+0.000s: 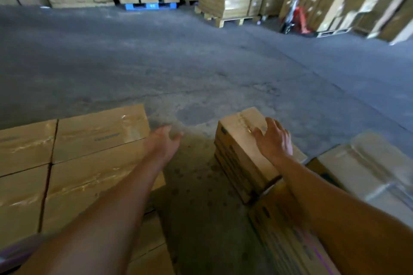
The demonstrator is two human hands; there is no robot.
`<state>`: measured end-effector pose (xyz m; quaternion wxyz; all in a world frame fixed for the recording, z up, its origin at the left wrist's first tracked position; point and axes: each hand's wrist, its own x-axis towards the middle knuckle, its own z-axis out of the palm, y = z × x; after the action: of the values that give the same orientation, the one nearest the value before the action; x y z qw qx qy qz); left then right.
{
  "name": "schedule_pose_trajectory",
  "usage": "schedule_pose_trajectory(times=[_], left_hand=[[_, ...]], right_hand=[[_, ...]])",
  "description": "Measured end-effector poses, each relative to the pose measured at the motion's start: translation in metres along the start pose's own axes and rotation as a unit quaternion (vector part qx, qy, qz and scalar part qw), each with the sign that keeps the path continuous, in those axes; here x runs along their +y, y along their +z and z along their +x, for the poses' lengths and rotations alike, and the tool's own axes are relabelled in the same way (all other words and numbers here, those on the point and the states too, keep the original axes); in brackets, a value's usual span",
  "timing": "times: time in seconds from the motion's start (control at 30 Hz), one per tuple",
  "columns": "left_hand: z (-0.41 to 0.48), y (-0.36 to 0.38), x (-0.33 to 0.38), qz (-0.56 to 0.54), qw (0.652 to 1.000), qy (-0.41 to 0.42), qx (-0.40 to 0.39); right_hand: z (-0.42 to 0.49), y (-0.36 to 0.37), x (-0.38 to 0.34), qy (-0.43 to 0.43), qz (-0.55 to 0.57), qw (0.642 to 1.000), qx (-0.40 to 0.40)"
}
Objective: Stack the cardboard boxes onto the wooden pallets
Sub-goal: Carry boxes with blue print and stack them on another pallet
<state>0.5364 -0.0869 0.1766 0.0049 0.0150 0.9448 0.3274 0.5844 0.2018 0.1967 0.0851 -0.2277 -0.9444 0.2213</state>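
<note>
Four taped cardboard boxes [73, 156] lay packed edge to edge at the left, across a strip of concrete floor [201, 62] from a single narrow box [240, 140]. The right hand [273, 140] rested spread on that box; the left hand [164, 140] hovered open, empty.

Dim, cool light covers the concrete floor [201, 58]; glare streaks the taped box tops [98, 131]. Motion blur softens everything, worst at the lower corners, and wide-angle distortion bends the edges.
</note>
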Motion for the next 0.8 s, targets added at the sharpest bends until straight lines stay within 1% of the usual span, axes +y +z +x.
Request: schedule_pose_trajectory(times=[0.1,0.17,0.27,0.37,0.43,0.5,0.57,0.67,0.73,0.8], left_hand=[[0.007,0.006,0.082,-0.003,0.997,0.076,-0.027],[0.005,0.017,0.128,0.004,0.991,0.121,-0.06],[-0.003,0.041,0.169,-0.002,0.982,0.166,-0.095],[-0.025,0.079,0.204,0.002,0.962,0.223,-0.158],[-0.04,0.105,0.223,0.006,0.946,0.252,-0.204],[-0.052,0.132,0.241,0.005,0.933,0.276,-0.233],[-0.06,0.16,0.259,0.006,0.924,0.292,-0.246],[-0.066,0.2,0.284,-0.004,0.919,0.3,-0.255],[-0.064,0.227,0.296,0.001,0.92,0.286,-0.266],[-0.056,0.251,0.305,0.016,0.922,0.253,-0.294]], right_hand=[[-0.011,-0.072,0.046,0.061,0.022,0.995,0.075],[-0.033,-0.111,0.083,0.123,0.031,0.985,0.118],[-0.078,-0.141,0.132,0.201,0.03,0.967,0.156],[-0.14,-0.156,0.187,0.304,0.028,0.934,0.184],[-0.178,-0.159,0.218,0.375,0.034,0.905,0.197],[-0.208,-0.161,0.244,0.432,0.03,0.878,0.201],[-0.228,-0.16,0.269,0.476,0.033,0.853,0.212],[-0.241,-0.155,0.308,0.526,0.084,0.817,0.219],[-0.244,-0.15,0.331,0.539,0.135,0.806,0.202],[-0.248,-0.145,0.349,0.541,0.181,0.799,0.19]])
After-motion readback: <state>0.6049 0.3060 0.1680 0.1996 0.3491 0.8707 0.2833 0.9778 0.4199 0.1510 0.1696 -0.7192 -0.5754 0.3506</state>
